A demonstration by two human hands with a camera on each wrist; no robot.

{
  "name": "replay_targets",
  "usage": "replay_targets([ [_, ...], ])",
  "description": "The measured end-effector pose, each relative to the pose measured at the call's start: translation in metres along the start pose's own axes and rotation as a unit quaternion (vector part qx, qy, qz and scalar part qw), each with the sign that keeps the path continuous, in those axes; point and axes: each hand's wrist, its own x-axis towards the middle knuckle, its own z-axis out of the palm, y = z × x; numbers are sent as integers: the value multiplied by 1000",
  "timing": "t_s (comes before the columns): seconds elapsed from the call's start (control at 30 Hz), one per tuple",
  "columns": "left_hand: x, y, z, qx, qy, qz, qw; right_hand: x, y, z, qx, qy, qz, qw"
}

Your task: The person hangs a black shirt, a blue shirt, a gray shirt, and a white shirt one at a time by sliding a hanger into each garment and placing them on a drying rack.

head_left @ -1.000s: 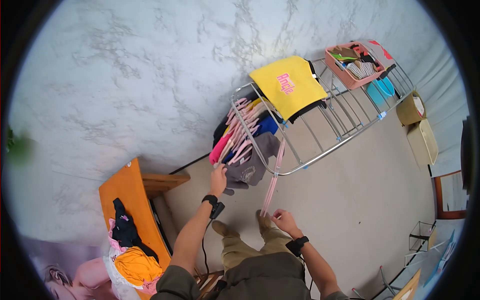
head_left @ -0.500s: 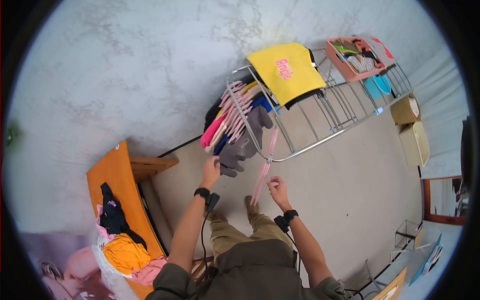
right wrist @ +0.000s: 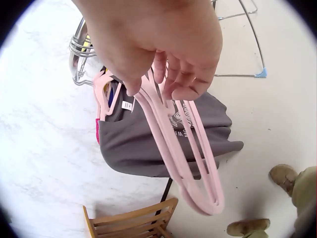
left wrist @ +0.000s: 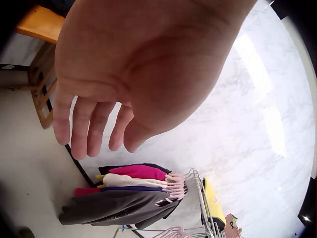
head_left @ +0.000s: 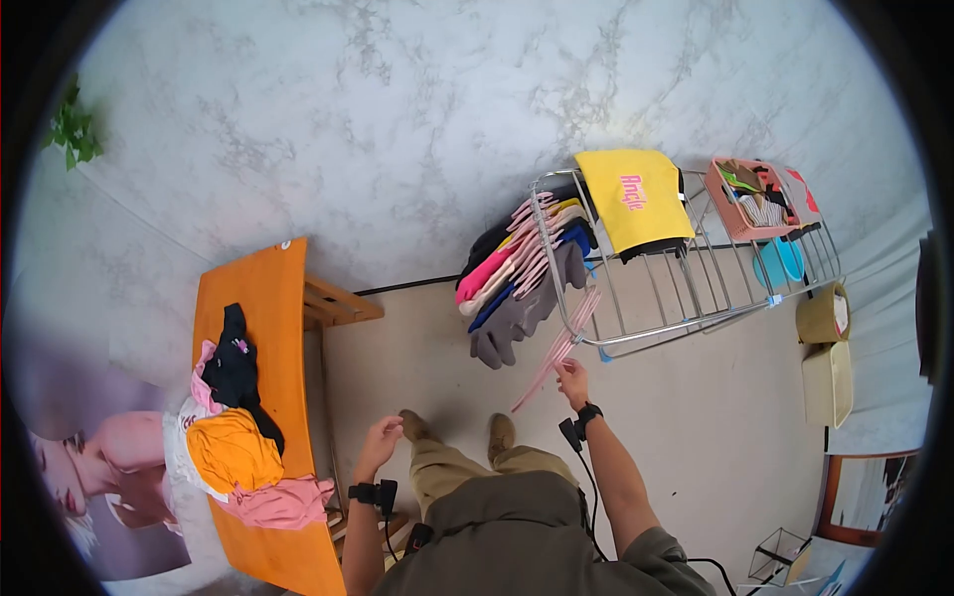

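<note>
The left hand (head_left: 383,437) has pulled back from the hanging grey cotton T-shirt (head_left: 522,313) and now sits low beside the person's knee, fingers loosely spread and holding nothing. The right hand (head_left: 571,377) grips a bundle of pink plastic clothes hangers (head_left: 556,353), thumb and curled fingers wrapped round their upper arms. The bundle slants from the corner of the silver wire drying rack (head_left: 696,320) down towards the floor, just in front of the grey T-shirt. Beside that shirt, a row of coloured garments hangs on matching hangers, and a yellow T-shirt (head_left: 636,194) lies flat across the rack. Well to the left, an orange wooden table (head_left: 258,298) bears a heap of crumpled clothes (head_left: 234,447).
</note>
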Motion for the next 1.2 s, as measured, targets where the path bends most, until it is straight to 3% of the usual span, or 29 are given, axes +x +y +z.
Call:
replay_targets([
  [0.23,-21,4,-4,31,6,23,999,10,22,4,39,-27,7,999],
  [0.3,-23,9,-6,31,6,41,999,8,27,4,73,-74,11,995],
  [0.63,-19,33,4,46,11,63,997,-35,-5,-3,165,-70,-57,982],
  [0.83,-22,61,12,76,17,58,995,-68,-31,7,175,-127,-58,975],
  [0.9,-26,74,18,18,-38,60,997,-86,-38,15,179,-144,-28,973],
  [1.03,-27,88,44,80,-44,198,976,-125,-64,32,167,-224,33,960],
  [1.1,-20,85,62,107,-54,225,967,-134,-77,46,166,-261,37,950],
  [1.13,-17,86,63,108,-32,218,969,-137,-84,53,177,-269,43,946],
  [1.2,-13,87,62,170,-82,180,965,-142,-92,67,174,-287,26,942],
])
